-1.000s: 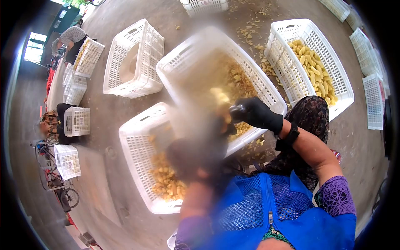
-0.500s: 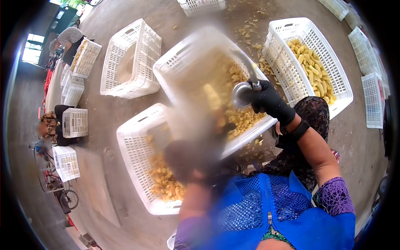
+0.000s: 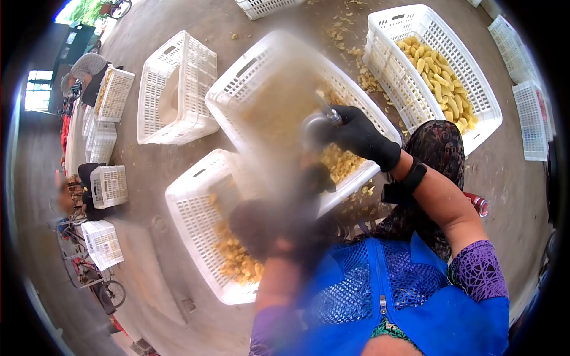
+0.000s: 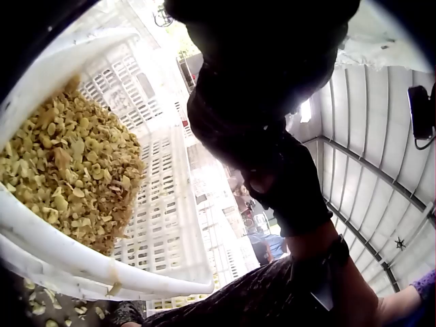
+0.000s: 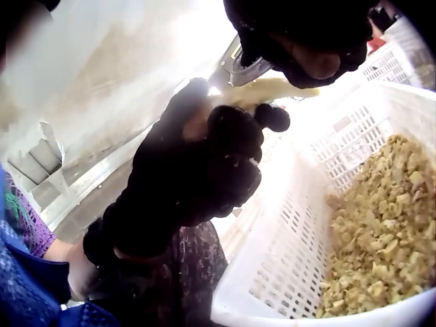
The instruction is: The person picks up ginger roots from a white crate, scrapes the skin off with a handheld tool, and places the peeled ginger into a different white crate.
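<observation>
In the head view my black-gloved right hand (image 3: 363, 137) grips a metal tool (image 3: 320, 126) with a round head, over a white crate (image 3: 233, 83) of pale yellow scraps. My gloved left hand (image 3: 276, 222) is a dark blur beside it, behind a smear on the lens. The right wrist view shows the left hand pinching a long, pale yellow peeled piece (image 5: 272, 88) between thumb and fingers. Close above that piece are the right hand and the tool's metal ring. Dark gloves fill the upper middle of the left wrist view, hiding the piece there.
A crate (image 3: 389, 77) of peeled yellow pieces stands at the right. Another crate (image 3: 193, 199) with yellow pieces sits lower left, and a stacked one (image 3: 202, 74) stands upper left. Scraps (image 3: 377, 86) litter the floor. Two people work by crates at far left.
My right hand has swung the tool down and leftward from its raised angle half a second ago, close to the left hand. The left hand stays about where it was. The head view has shifted slightly.
</observation>
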`<state>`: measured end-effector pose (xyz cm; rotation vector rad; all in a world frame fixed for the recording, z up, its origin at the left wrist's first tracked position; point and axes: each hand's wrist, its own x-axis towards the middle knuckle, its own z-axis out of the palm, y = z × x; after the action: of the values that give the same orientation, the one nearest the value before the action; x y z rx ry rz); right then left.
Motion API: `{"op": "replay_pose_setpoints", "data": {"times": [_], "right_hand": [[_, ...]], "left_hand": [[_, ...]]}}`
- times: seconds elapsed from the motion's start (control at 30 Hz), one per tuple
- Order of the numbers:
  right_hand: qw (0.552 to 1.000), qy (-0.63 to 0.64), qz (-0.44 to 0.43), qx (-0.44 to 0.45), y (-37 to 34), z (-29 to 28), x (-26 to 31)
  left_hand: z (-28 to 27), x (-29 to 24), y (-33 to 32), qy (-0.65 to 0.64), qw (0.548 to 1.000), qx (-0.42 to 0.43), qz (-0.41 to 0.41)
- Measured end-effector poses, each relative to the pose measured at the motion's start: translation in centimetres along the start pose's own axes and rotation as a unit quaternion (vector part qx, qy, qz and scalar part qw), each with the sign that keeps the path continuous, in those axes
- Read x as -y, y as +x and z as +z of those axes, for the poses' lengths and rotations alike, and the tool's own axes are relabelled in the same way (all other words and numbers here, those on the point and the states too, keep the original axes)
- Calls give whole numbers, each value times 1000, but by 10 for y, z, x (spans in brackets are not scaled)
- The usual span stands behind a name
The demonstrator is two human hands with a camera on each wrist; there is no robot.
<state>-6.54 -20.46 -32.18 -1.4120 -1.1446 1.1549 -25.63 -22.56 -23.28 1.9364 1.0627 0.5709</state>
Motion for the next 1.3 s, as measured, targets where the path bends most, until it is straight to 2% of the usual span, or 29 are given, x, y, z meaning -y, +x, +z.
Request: {"op": "replay_pose_setpoints", "data": {"times": [0.03, 0.07, 0.1, 0.17, 0.2, 0.23, 0.27, 0.3, 0.37, 0.4, 0.5, 0.53, 0.57, 0.77, 0.83, 0.87, 0.97, 1.0, 1.03, 1.07, 1.1, 1.13, 1.23, 1.3], "right_hand": [[1000, 3, 1, -1, 9, -5, -14], [977, -123, -153, -77, 22, -12, -29], [909, -245, -302, -151, 28, -13, -17], [902, -256, -301, -176, 20, -28, 4], [967, -142, -145, -152, 11, -27, 23], [993, -24, 19, -118, 7, -25, 31], [995, -61, 13, -74, 7, -26, 20], [995, -63, 14, -73, 7, -20, 8], [994, -1, -93, -60, 2, -7, 0], [999, 45, -11, -1, 1, -7, -3], [1000, 22, -7, 0, 0, 3, -1], [999, 17, -51, 2, 6, 5, -8], [998, 19, -52, 3, 9, 4, -14], [994, -54, -79, -42, 13, -8, -22], [941, -266, -169, -125, 18, -25, -14], [928, -272, -211, -143, 16, -32, -8], [953, -221, -174, -113, 12, -28, -1], [942, -212, -237, -107, 14, -27, -11], [941, -216, -236, -111, 10, -27, -1], [981, -123, -129, -69, 5, -24, 9], [999, -25, -19, -24, 0, -19, 20], [1000, 2, 12, -24, -4, -15, 28], [999, 47, 13, 4, -3, -3, 20], [1000, 23, 0, -6, 7, -13, 11]], "left_hand": [[-2, -3, -2, 110, 992, -4, 55], [-1, 2, -2, 167, 983, -17, 79], [-2, 6, -2, 185, 979, -31, 83], [2, 19, -1, 194, 976, -55, 88], [3, 25, 0, 191, 975, -62, 92], [8, 32, 0, 183, 976, -67, 94], [10, 39, 3, 177, 976, -77, 104], [15, 46, 5, 171, 975, -78, 114], [21, 54, 7, 162, 975, -84, 127], [25, 56, 5, 158, 975, -86, 131], [27, 59, 3, 150, 975, -91, 139], [28, 61, 4, 150, 974, -92, 144], [28, 63, 5, 150, 973, -95, 150], [32, 75, 9, 155, 963, -107, 192], [29, 78, 8, 157, 959, -110, 207], [28, 79, 6, 157, 957, -107, 221], [28, 95, 5, 170, 939, -104, 281], [28, 100, 6, 171, 932, -103, 304], [28, 102, 8, 170, 920, -99, 340], [31, 103, 4, 167, 931, -102, 309], [31, 98, 1, 158, 942, -103, 278], [32, 95, -2, 151, 950, -106, 253], [34, 89, -9, 145, 961, -108, 209], [33, 86, -10, 141, 965, -107, 191]]}}
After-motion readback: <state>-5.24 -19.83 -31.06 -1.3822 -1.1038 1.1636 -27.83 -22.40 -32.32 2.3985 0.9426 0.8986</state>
